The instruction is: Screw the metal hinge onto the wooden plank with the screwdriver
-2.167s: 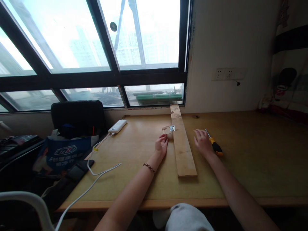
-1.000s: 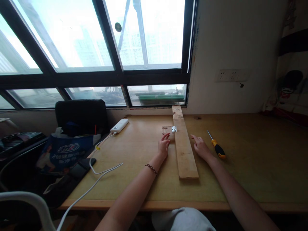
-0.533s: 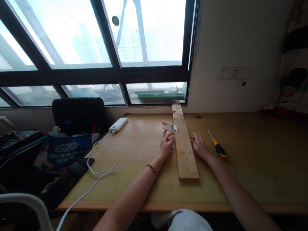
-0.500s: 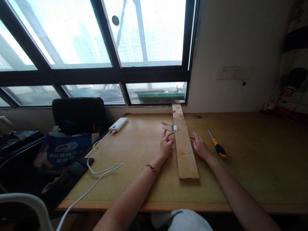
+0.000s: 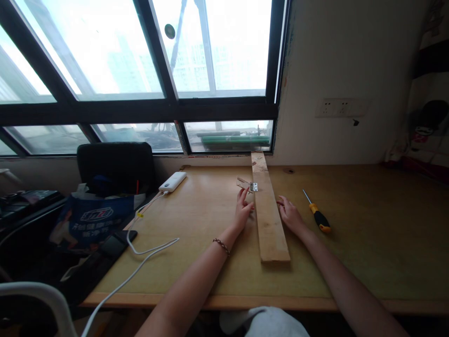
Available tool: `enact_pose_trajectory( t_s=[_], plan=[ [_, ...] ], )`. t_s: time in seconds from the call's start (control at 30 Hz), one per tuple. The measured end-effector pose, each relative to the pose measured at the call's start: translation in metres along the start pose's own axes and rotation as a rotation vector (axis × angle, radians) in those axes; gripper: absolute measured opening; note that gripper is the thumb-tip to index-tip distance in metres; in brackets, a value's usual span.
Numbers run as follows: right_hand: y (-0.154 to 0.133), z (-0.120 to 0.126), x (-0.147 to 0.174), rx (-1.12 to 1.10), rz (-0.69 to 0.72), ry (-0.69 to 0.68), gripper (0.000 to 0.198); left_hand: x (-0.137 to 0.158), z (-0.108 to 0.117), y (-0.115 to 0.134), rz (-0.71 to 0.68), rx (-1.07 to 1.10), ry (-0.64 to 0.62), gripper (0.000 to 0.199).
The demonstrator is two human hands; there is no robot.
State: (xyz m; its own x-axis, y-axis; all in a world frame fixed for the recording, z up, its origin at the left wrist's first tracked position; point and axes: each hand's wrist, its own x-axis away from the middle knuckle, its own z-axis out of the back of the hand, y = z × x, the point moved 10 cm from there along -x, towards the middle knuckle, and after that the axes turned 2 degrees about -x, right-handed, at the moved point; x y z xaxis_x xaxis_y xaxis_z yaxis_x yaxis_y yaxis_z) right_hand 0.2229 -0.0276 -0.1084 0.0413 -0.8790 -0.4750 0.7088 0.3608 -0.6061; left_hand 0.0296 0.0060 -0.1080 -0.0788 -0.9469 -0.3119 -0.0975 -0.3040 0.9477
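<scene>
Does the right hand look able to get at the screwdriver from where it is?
Most likely yes. The right hand is beside the edge of the long board, seemingly holding nothing, and the screwdriver lies to its right on the table, with no other thing visible between them.

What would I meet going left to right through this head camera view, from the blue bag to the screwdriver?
Blue bag, white power bank, left hand, long wooden board, right hand, screwdriver.

The blue bag (image 5: 101,236) carries a framed logo (image 5: 96,214) and white Chinese characters (image 5: 91,227), too blurred to read
</scene>
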Motion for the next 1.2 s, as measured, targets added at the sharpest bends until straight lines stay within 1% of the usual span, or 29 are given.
enact_pose_trajectory(
  t_s=[0.13, 0.27, 0.4, 0.5, 0.6, 0.7, 0.8, 0.9, 0.97, 1.03, 1.1, 1.2],
  plan=[
    [-0.004, 0.0, 0.0, 0.017, 0.01, -0.002, 0.039, -0.003, 0.0, -0.005, 0.006, 0.006, -0.012, 0.067],
    [-0.006, 0.0, 0.0, 0.024, 0.006, -0.009, 0.039, -0.001, -0.002, -0.004, -0.033, -0.042, -0.031, 0.067],
    [-0.005, 0.0, 0.0, 0.024, 0.005, -0.008, 0.04, 0.003, -0.009, 0.006, -0.116, -0.2, -0.061, 0.064],
    [-0.004, -0.001, 0.0, 0.025, 0.002, -0.009, 0.04, 0.007, -0.02, 0.016, -0.174, -0.342, -0.112, 0.054],
    [-0.003, -0.002, 0.0, 0.032, 0.003, -0.014, 0.041, 0.011, -0.031, 0.022, -0.202, -0.469, -0.178, 0.046],
    [-0.001, -0.002, 0.0, 0.03, 0.007, -0.004, 0.043, 0.016, -0.042, 0.023, -0.213, -0.583, -0.25, 0.044],
    [0.002, 0.001, 0.002, 0.029, 0.002, 0.032, 0.044, 0.021, -0.046, 0.027, -0.251, -0.63, -0.278, 0.041],
    [-0.001, 0.01, 0.001, 0.048, 0.019, 0.096, 0.042, 0.021, -0.042, 0.031, -0.264, -0.62, -0.234, 0.037],
    [-0.012, 0.019, -0.004, 0.054, 0.078, 0.144, 0.042, 0.019, -0.036, 0.031, -0.24, -0.625, -0.173, 0.033],
    [-0.028, 0.023, -0.016, 0.038, 0.163, 0.155, 0.042, 0.017, -0.028, 0.03, -0.216, -0.64, -0.102, 0.029],
    [-0.044, 0.015, -0.034, 0.014, 0.238, 0.091, 0.042, 0.016, -0.022, 0.029, -0.207, -0.649, -0.043, 0.027],
    [-0.057, -0.015, -0.063, 0.03, 0.287, -0.074, 0.042, 0.009, -0.01, 0.027, -0.208, -0.643, 0.047, 0.03]
  ],
)
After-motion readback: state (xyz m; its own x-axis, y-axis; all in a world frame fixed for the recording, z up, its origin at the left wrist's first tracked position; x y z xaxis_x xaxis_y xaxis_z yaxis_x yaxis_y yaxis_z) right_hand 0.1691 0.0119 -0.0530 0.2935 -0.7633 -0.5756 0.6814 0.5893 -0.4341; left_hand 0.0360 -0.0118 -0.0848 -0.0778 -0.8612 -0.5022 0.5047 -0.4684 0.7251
